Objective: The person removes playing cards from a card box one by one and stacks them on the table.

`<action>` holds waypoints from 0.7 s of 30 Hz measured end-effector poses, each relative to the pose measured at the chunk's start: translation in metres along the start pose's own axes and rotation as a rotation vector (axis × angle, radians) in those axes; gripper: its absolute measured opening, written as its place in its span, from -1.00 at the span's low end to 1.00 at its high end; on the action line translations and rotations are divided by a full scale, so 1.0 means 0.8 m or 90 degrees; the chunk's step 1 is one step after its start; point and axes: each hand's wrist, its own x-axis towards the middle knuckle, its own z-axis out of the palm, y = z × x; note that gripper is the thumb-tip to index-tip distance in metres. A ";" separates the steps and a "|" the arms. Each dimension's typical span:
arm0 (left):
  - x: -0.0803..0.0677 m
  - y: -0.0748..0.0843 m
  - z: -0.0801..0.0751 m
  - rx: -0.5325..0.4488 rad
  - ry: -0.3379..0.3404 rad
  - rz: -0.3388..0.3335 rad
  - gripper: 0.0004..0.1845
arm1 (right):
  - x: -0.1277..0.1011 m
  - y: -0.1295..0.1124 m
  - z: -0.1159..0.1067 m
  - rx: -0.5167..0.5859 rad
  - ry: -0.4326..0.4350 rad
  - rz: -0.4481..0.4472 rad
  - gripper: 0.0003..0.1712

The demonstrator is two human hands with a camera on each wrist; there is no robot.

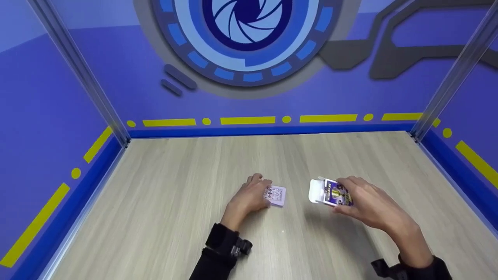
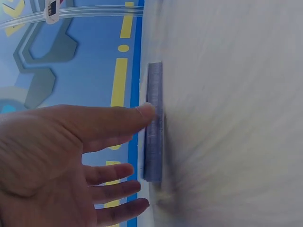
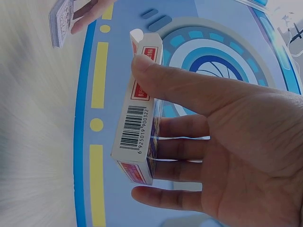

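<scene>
Though two hands (image 1: 249, 195) (image 1: 367, 200), one card deck (image 1: 277, 195), one box (image 1: 337, 193).

I face a pale, wood-grained tabletop (image 1: 167, 206) across the lower frame — and flat on it, below and just right of centre, lies a squared deck of patterned cards (image 1: 277, 195).

Site: three-sided work booth (image 1: 109, 50) | wood-grain tabletop (image 1: 183, 167) | blue-violet back panel (image 1: 241, 108), printed machine-style graphics | yellow-dashed side panels (image 1: 27, 105) | metal corner posts (image 1: 91, 83)
</scene>
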 end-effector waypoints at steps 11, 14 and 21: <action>-0.019 0.061 -0.034 -0.120 0.283 0.098 -0.77 | -0.001 0.005 -0.001 0.015 0.021 0.013 -0.22; -0.026 0.078 -0.034 -0.191 0.316 0.124 -0.88 | -0.001 0.006 0.001 0.016 0.017 0.012 -0.21; -0.034 0.106 -0.022 -0.346 0.226 0.166 -0.97 | 0.002 -0.001 0.009 0.009 0.029 -0.008 -0.21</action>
